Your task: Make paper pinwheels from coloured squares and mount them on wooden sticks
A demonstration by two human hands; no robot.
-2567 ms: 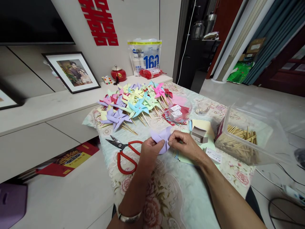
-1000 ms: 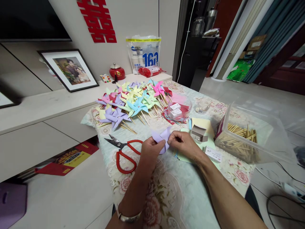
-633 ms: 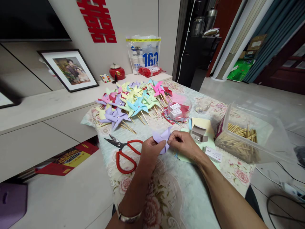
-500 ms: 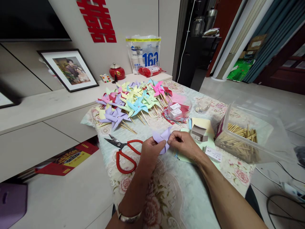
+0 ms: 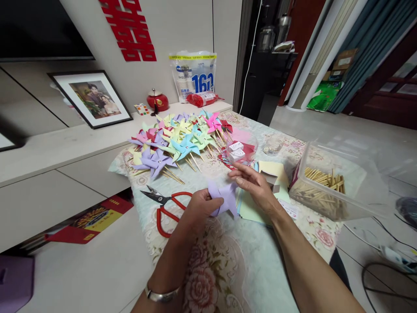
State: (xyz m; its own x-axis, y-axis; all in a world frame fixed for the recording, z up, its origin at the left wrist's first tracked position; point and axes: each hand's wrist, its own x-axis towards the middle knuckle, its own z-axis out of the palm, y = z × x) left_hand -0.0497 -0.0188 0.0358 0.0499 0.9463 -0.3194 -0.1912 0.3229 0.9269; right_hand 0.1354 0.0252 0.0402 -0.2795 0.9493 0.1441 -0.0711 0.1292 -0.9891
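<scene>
My left hand pinches a lilac paper pinwheel above the floral tablecloth, thumb on its near face. Its blades are folded toward the middle, and no stick shows on it. My right hand is off the paper, fingers stretched and apart, just right of the pinwheel. Beneath that hand lie pale green and yellow paper sheets and an opened small box, partly covered. Red-handled scissors rest spread beside my left hand. Finished pinwheels on sticks are heaped farther back.
A clear plastic bin of short wooden sticks stands at the right. Behind my right hand is a clear round container with small white boxes; a small clear dish sits near it. A cabinet ledge runs along the left.
My right hand has let go of the lilac pinwheel and opened, moving slightly up and right. My left hand keeps hold, and the pinwheel's blades now show more fully.
</scene>
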